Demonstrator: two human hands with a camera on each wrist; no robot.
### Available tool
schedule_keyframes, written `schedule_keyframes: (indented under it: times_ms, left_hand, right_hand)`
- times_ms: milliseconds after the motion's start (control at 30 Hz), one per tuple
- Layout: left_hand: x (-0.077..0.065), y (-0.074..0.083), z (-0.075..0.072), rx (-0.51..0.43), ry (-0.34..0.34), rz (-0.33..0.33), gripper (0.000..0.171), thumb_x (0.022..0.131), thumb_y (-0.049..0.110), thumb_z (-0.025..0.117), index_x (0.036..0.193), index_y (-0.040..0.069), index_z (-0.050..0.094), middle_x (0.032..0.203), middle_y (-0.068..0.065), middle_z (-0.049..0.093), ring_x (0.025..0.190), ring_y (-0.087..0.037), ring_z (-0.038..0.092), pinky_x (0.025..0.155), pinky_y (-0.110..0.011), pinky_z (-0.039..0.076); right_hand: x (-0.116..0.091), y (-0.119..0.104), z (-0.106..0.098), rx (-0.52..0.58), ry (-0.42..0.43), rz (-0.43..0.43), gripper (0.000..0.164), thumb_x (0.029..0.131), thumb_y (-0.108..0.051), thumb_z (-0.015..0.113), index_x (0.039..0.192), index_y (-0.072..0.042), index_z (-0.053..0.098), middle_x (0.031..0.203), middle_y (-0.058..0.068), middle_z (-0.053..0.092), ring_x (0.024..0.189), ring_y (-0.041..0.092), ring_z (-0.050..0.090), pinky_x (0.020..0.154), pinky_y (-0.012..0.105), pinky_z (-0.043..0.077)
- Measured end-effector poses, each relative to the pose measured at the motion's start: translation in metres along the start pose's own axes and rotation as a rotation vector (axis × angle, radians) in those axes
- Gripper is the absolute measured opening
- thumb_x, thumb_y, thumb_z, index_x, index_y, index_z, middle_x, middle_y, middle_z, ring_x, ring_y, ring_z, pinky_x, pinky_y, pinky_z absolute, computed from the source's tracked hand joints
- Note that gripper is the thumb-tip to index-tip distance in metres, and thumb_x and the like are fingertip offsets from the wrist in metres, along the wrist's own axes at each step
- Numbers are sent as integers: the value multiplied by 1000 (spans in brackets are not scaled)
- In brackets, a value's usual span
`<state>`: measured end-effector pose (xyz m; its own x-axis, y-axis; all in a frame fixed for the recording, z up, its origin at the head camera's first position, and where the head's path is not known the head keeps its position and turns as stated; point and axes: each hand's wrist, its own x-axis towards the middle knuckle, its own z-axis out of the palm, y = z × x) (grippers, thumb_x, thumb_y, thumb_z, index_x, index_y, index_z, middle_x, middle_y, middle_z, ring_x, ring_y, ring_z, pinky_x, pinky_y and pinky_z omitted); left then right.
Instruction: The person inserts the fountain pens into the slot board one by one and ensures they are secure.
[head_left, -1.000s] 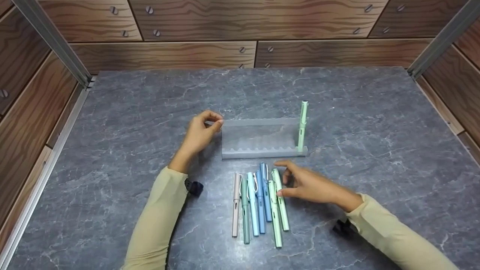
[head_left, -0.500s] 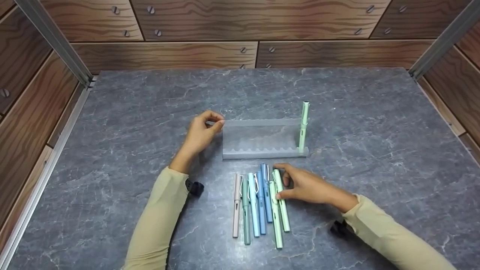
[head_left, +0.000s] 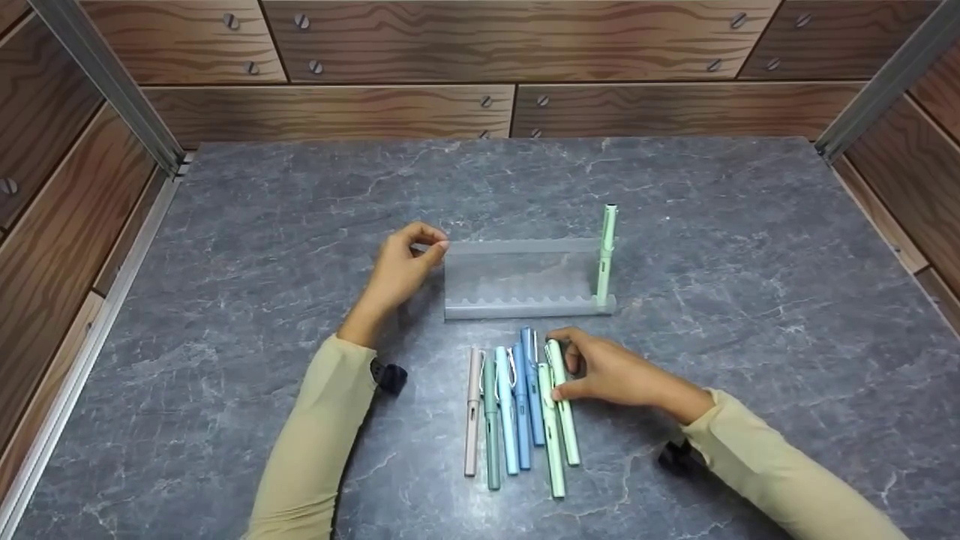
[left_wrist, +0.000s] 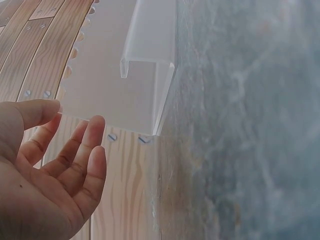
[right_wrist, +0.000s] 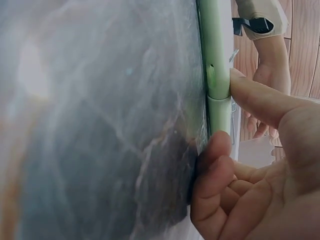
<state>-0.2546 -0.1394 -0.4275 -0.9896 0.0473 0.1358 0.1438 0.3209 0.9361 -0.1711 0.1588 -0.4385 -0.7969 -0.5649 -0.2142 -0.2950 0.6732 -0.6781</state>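
Note:
A clear plastic pen rack with notched edges stands mid-table. My left hand pinches its upper left corner between thumb and forefinger; in the left wrist view the other fingers are loosely bent beside the rack's end. One light green pen leans upright in the rack's rightmost notch. Below the rack, my right hand pinches the rightmost light green pen lying on the table. In the right wrist view the thumb presses that pen's barrel, with fingertips curled at its other side.
Left of the held pen lie another light green pen, two blue pens, a pale blue pen, a dark green pen and a greyish-pink pen, close together. Wood-patterned panels border the marbled table.
My right hand has moved slightly left, and its thumb and fingers have closed onto the rightmost light green pen. My left hand stays at the rack's corner.

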Motion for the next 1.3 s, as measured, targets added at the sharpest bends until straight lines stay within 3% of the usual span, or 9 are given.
schedule_keyframes:
  times_ms: [167,367,700,867,1300]
  left_hand:
    - [0,1,0,-11,4,-2,13,93,10,63,99,-1,66,102,-18,67,80,-32,67,69,-20,54]
    - [0,2,-1,3,3,1,13,92,10,63,99,-1,66,101,-17,67,73,-15,63,69,-20,54]
    - [0,2,0,-6,3,-5,13,93,9,63,100,-1,66,102,-19,67,80,-33,67,68,-24,55]
    - [0,1,1,-11,5,2,12,92,9,63,99,-1,66,102,-18,67,79,-23,67,74,-30,58]
    - [-1,1,1,-21,16,11,12,92,7,63,98,-3,66,99,-18,67,75,-13,63,71,-22,55]
  right_hand:
    - [-1,2,0,41,5,-15,75,73,-27,83,132,0,45,85,3,54,69,9,45,62,22,42]
    - [-2,3,-1,90,-3,-5,73,74,-26,83,131,-2,43,87,5,54,69,10,45,61,22,42]
    - [-4,7,0,233,-1,-5,69,77,-13,79,131,0,38,90,9,50,66,9,45,57,19,42]
    - [-5,8,-1,289,-10,0,70,78,-8,76,132,2,33,92,8,47,61,6,43,54,17,42]
    - [-10,9,-5,476,-47,-11,70,82,0,71,137,0,29,93,7,43,61,6,48,56,17,43]
